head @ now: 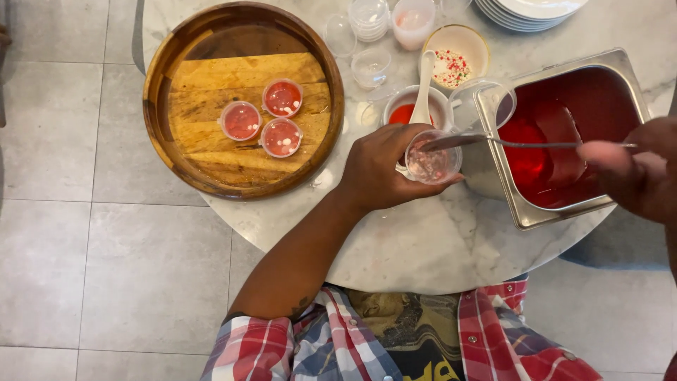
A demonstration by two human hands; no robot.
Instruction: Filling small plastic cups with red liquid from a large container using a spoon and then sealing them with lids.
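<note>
My left hand (384,169) is wrapped around a small clear cup (431,159) just above the worktop (437,240); my right hand (635,169) grips a long spoon (493,141) whose tip reaches into it. Three filled, lidded cups (262,118) sit on the wooden tray (162,92), empties (369,17) remain stacked, and red jelly is left in the steel pan (564,134).

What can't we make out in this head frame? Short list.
- Right hand: motion-blurred and cut by the right edge; its grip on the spoon is unclear.
- Small clear cup in the left hand: contents too blurred to identify.
- Stack of plates: cut off by the top edge.
- White bowl of red liquid: partly hidden by the white spoon.
</note>
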